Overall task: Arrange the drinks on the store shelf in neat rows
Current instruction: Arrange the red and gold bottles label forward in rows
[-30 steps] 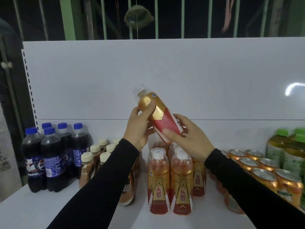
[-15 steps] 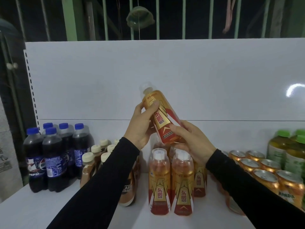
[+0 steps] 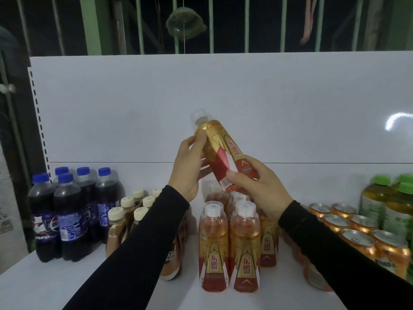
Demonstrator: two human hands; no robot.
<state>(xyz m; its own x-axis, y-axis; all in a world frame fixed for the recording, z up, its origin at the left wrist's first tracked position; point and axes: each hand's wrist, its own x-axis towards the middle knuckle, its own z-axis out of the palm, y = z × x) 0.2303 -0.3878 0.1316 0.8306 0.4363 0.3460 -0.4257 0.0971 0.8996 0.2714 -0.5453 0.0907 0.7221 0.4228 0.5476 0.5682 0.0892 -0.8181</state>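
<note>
Head view: I note my left hand (image 3: 190,166) and right hand (image 3: 257,184) gripping the gold-red bottle (image 3: 223,153), now rotated label-forward, cap toward 11 o'clock, likely ready for shelving.

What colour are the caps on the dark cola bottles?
Blue caps on the cola bottles, seen in the head view.

So I count five cola bottles (image 3: 67,211), six capped milk-tea bottles (image 3: 125,211), six orange cans (image 3: 357,238), and three green-capped bottles (image 3: 388,202). Gold-red bottles (image 3: 244,247): four fully visible, more hidden.
</note>
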